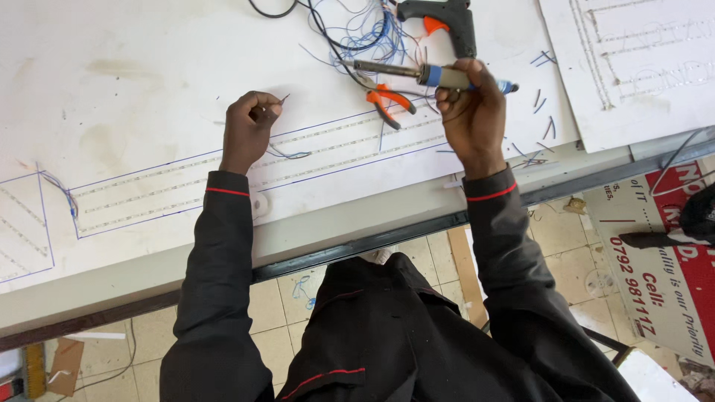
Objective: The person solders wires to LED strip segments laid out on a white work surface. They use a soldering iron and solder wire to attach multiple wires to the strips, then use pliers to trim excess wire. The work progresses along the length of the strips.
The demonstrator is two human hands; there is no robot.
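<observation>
The long soldering iron with a dark metal barrel and a blue-and-tan handle (417, 73) lies across the upper middle of the frame, its handle clenched in the right hand (471, 112), whose grip is wrapped firmly around it, the tip pointing toward the left. The left hand (249, 123), left of centre, pinches a short thin piece of wire (283, 97) between its fingertips, the grip closed on it just above the surface.

Under both hands lies a white board (149, 89) marked with thin blue outlines, inside which 3 rows of small dotted points (186, 190) run diagonally from lower left to upper right. A loose blue wire (290, 155) curls over these rows just beside the left hand. Judging by this, the rows are laid out and some wiring is placed, but the iron's tip is apart from the board, so the join in hand does not look made yet.

Between the hands, orange-handled pliers (387, 103) rest on the board. Above them sits a tangle of blue and black wires (357, 33) and a black glue gun with an orange trigger (447, 18). Short blue wire offcuts (542, 104) lie scattered at the right. A second white panel (633, 67) fills the upper right corner.
</observation>
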